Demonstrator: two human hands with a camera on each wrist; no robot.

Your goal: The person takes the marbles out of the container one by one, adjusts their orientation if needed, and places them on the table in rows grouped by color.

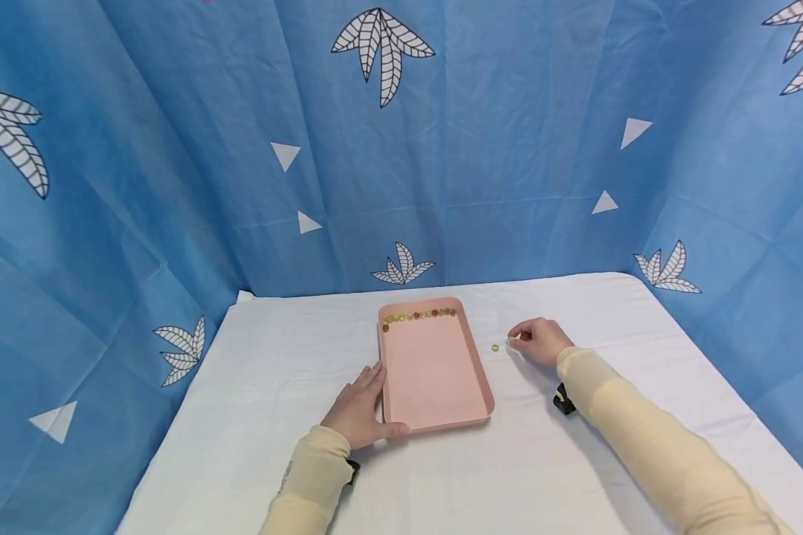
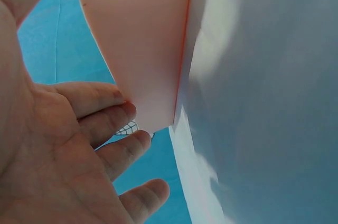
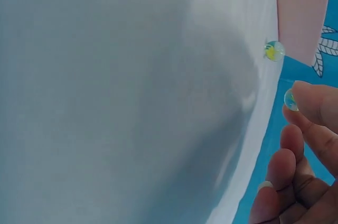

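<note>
Against the left wall and near-left corner of a shallow pink tray [image 1: 435, 379] rests my left hand [image 1: 358, 412], its fingers extended and the thumb at the near rim. Between thumb and index finger my right hand [image 1: 540, 342] pinches a clear glass marble [image 3: 289, 100], held to the right of the tray. Another marble [image 1: 495, 348], clear with a yellow-green swirl, lies on the white cloth between the tray and the right hand. Inside the tray, several yellow-green and reddish marbles [image 1: 422, 315] line the far wall. One reddish marble [image 1: 386, 328] sits by the left wall, just below that row.
A white cloth [image 1: 268, 371] covers the table. Blue curtains [image 1: 495, 134] with white leaf and triangle prints hang behind it and along both sides. Each wrist carries a small black camera mount [image 1: 563, 400] under a cream sleeve.
</note>
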